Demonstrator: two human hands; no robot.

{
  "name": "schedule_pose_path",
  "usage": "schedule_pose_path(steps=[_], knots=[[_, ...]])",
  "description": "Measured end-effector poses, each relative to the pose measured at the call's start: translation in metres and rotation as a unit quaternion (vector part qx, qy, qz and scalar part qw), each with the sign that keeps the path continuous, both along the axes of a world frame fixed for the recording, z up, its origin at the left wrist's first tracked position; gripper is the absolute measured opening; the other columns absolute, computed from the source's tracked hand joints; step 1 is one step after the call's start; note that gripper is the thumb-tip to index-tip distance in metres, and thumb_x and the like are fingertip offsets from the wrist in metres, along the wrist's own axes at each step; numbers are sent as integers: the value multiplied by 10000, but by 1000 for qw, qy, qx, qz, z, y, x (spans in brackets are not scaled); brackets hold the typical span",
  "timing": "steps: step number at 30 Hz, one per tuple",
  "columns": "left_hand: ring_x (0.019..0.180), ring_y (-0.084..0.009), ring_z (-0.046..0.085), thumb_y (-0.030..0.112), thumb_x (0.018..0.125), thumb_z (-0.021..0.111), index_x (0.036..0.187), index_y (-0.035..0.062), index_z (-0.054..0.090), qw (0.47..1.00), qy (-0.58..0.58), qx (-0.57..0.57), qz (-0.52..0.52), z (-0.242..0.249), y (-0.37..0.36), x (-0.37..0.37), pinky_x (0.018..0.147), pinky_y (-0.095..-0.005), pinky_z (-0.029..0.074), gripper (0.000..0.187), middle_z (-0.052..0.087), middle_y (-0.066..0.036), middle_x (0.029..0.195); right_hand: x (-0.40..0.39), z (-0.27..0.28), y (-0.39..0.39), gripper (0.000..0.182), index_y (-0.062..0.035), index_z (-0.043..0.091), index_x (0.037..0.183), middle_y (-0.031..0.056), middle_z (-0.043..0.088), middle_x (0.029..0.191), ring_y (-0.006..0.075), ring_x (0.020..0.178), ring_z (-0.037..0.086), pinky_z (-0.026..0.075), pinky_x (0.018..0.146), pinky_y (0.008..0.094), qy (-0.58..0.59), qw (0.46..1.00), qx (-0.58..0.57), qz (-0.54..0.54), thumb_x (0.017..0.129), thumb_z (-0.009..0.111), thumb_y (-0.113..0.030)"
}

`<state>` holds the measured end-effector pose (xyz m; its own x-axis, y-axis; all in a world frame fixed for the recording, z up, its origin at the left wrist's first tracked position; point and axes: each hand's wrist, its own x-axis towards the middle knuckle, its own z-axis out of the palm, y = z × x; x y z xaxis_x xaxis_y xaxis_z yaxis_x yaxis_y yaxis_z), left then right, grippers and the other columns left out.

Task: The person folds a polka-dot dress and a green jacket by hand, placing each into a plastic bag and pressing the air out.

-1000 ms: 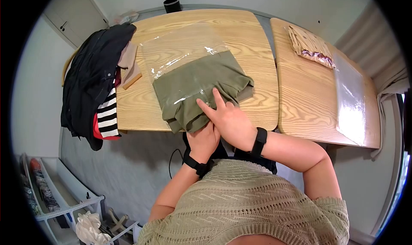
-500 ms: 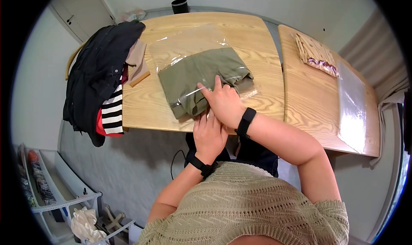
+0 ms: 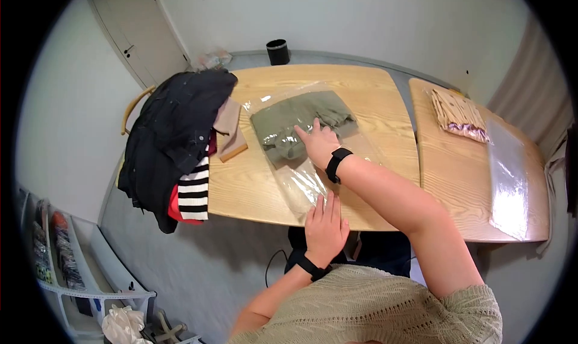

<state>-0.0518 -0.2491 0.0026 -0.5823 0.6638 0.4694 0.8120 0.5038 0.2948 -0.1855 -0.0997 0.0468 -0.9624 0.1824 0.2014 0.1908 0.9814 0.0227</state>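
A folded olive-green garment (image 3: 289,118) lies inside a clear plastic bag (image 3: 301,184) on the wooden table. My right hand (image 3: 320,146) presses on the garment through the film, thumb and index finger spread. Nearer the table's front edge, my left hand (image 3: 325,226) rests flat on the bag's lower end with its fingers stretched out. Neither hand has anything in its grasp. Between the two hands the film is bare of fabric and wrinkled, with bright reflections.
Dark clothing (image 3: 174,127) is heaped at the table's left, over a striped black-and-white piece (image 3: 194,190) and a beige one (image 3: 226,127). On the right-hand table (image 3: 451,181) lie a bagged tan garment (image 3: 457,112) and clear bags (image 3: 507,187). A black bin (image 3: 277,52) stands behind.
The garment has moved farther from the table's front edge, and more bare bag shows below it. My hands, close together before, are now apart. The camera view has tilted up.
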Motion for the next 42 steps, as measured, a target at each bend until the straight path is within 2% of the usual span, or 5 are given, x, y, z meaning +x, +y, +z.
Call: schedule_pose_path(steps=[6,21,28,32,42], knots=[[1217,-361,476,258,817,547,1283,-1,502,1000,19,-5,3,-1,-1,-1,958,-468,386,535,497,-168,1338,-47,4,9,488,-410,356,1408,221,272,1471,391,1120,497,440,919,444,-30,997,-56,-38,969,361,-197],[1210,-341,473,268,816,587,1254,18,530,999,5,23,-23,0,-8,-1,947,-440,391,507,512,-155,1316,-8,4,-14,512,-158,443,1365,303,366,1390,394,974,602,495,850,439,-49,996,-78,19,858,491,-102],[1119,-333,555,164,770,652,1170,13,599,982,-101,38,-155,41,-88,-1,912,-407,463,432,538,-192,1268,149,99,-7,272,26,641,1064,205,677,911,283,869,657,517,765,365,-241,783,-462,341,912,571,-188],[862,-334,653,119,772,657,926,4,688,983,17,130,-132,89,-134,-41,764,-357,534,195,654,-176,1042,141,107,76,304,10,663,990,97,679,877,124,810,627,512,705,244,-177,777,-600,69,941,552,-269],[604,-144,560,630,876,474,1098,54,548,792,-586,78,154,58,-66,-241,592,-305,489,622,583,-47,741,30,28,119,590,3,646,812,97,647,677,166,482,581,422,390,290,-119,791,-565,-200,802,618,-586]])
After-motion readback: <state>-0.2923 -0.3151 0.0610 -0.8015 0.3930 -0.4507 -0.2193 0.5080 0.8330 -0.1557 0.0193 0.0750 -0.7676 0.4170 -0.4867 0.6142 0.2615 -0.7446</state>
